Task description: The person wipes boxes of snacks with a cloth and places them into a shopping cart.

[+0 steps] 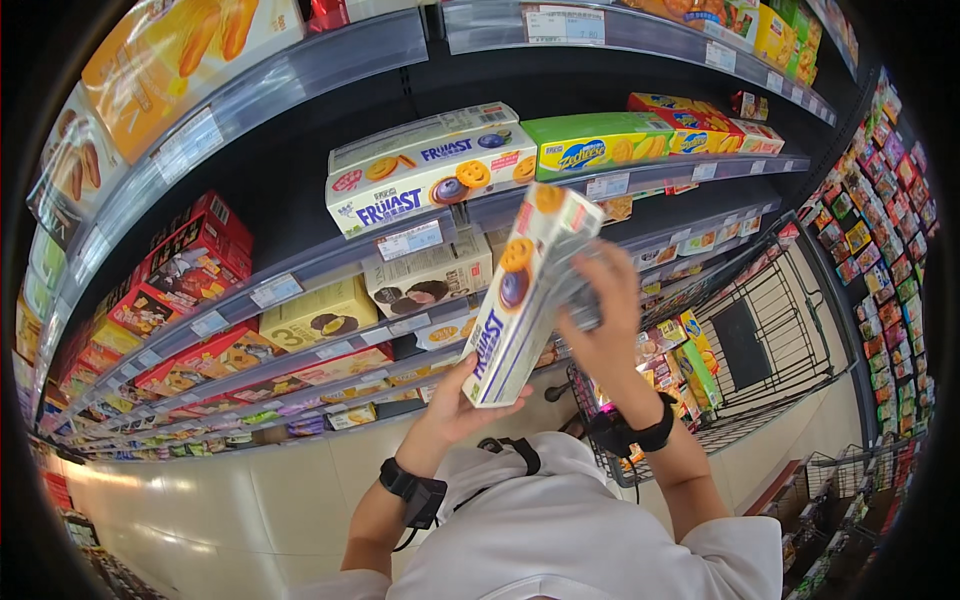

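A long white Frujast biscuit box (510, 300) is tilted in front of the shelves. My left hand (457, 405) holds its lower end, with fingers under the base. At its upper right side is my right hand (604, 300), blurred, with a grey, see-through crumpled thing (577, 281) between the fingers and the box; what that is I cannot tell. More Frujast boxes (435, 176) lie on the shelf behind, beside a green and yellow Zecheese box (600, 146). Both my wrists wear black straps with small devices.
A wire shopping cart (787, 360) with several snack packs (686, 360) stands at the right. Shelf edges with price tags (411, 240) curve across the front. Red biscuit boxes (199, 262) fill part of the left shelf. Hanging packets (877, 262) line a rack at far right.
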### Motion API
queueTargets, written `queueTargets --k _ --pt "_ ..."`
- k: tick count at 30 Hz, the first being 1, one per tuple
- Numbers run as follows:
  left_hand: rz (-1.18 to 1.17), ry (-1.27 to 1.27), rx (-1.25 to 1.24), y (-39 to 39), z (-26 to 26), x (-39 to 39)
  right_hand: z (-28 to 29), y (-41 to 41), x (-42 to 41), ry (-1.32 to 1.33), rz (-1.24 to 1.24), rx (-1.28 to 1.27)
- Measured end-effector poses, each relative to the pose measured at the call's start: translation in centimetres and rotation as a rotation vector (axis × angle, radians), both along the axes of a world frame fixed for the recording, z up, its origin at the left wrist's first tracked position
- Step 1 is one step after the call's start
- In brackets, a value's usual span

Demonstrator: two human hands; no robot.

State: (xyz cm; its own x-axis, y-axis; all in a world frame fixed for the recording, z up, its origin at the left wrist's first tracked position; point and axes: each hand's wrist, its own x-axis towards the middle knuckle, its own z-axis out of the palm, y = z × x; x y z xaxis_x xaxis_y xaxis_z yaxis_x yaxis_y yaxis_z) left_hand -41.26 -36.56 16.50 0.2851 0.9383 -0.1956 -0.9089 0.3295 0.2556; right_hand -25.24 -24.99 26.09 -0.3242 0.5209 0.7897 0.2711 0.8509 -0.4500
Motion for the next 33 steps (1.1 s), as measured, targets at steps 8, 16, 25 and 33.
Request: queueTargets --k 8,16,25,33 --pt "0.009 -0.158 0.013 0.4 -0.5 -0.1 -3.6 -2.6 -0.6 -0.207 0.269 0.229" --pt "-0.185 -0.245 0.059 -0.6 -0.8 0.4 1.7 3.3 2.0 0.076 -0.090 0.029" --pt "-0.138 -0.170 0.009 0.5 1.4 1.6 -0.4 -0.6 1.5 -0.079 0.037 0.187" --pt "-0.082 0.234 -0.121 1.0 3.5 1.6 -2.1 -2.9 1.5 -0.216 0.395 0.592"
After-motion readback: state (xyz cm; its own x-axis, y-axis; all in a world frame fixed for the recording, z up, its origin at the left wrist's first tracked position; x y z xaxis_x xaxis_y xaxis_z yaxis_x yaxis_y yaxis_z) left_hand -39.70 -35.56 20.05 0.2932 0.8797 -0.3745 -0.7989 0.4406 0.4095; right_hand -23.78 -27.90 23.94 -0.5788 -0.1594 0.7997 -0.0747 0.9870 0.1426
